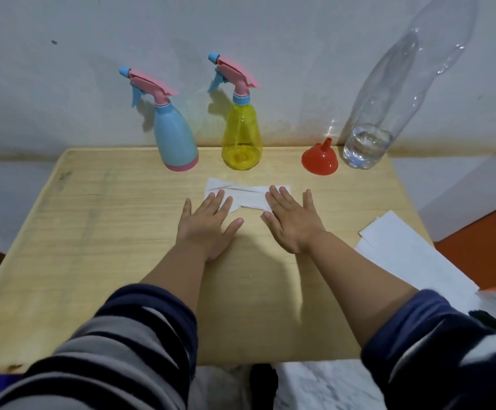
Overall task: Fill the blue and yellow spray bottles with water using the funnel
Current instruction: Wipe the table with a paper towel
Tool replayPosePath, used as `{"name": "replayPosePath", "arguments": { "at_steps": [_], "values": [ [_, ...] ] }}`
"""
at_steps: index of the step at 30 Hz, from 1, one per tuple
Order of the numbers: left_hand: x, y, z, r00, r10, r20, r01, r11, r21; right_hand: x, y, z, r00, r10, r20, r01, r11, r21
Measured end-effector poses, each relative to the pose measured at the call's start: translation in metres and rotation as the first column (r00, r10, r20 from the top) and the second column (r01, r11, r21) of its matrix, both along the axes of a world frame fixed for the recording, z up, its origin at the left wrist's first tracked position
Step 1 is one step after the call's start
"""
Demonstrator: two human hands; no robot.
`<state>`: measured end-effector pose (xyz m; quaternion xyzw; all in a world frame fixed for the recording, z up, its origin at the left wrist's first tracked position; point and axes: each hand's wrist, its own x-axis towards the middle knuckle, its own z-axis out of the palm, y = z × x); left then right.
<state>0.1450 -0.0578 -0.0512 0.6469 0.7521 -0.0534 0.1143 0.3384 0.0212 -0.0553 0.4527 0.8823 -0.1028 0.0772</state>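
Your pale wooden desk [93, 232] sits against a stained wall. At its back edge stand the blue spray bottle [175, 137] and yellow spray bottle [241, 134], both capped, then the upturned funnel [319, 161] and the tall water bottle [388, 108]. That bottle looks top-heavy; bump it and it spills. Your left hand [208, 223] and right hand [292, 220] lie flat, holding nothing, fingertips on a tissue [248, 196].

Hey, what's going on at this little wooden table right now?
A person has both hands flat on the table, the left hand and right hand resting on a folded white paper. Nothing is being held yet. At the back stand the blue spray bottle and yellow spray bottle, sprayer tops still on. The red funnel sits upside down beside a clear bottle with a little water. Filling hasn't started.
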Motion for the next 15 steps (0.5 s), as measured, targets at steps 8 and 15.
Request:
{"name": "replayPosePath", "arguments": {
  "at_steps": [8, 15],
  "values": [
    [0.017, -0.063, 0.001, 0.999, -0.046, -0.022, 0.045, 0.998, -0.044, 0.021, -0.070, 0.000, 0.999, -0.027, 0.025, 0.028, 1.000, -0.015],
    [0.034, -0.123, -0.001, 0.997, -0.074, -0.029, 0.074, 0.997, -0.025, 0.037, -0.132, 0.001, 0.998, -0.061, 0.029, 0.062, 0.998, -0.013]
  ]
}}
